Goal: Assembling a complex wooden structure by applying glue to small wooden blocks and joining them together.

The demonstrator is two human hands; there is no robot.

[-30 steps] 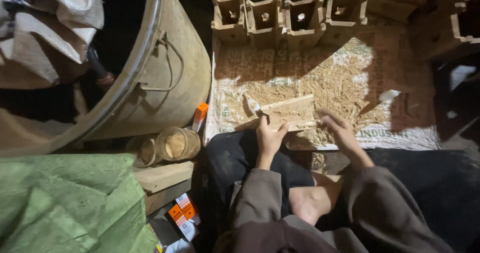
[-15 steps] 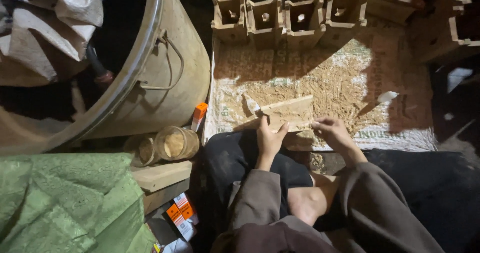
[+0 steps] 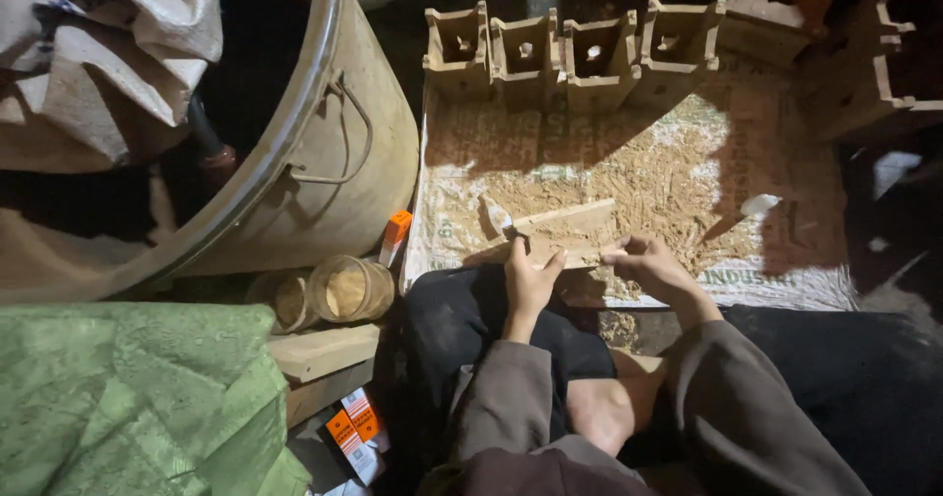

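Two hands at the near edge of a sawdust-strewn woven mat (image 3: 786, 280): left hand (image 3: 530, 280) curled over one flat wooden piece (image 3: 560, 229), right hand (image 3: 653, 265) loosely curled at its right end, grip unclear. Four square wooden blocks (image 3: 580, 59) lined along the far edge. Beyond the left edge, one orange-capped tube (image 3: 395, 236), two cylinders (image 3: 334, 292), one big drum (image 3: 324, 192) stuffed with sacks (image 3: 108, 54).

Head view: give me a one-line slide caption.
Both hands, left hand and right hand, grip a pale flat wooden piece over a sawdust-strewn woven sack.
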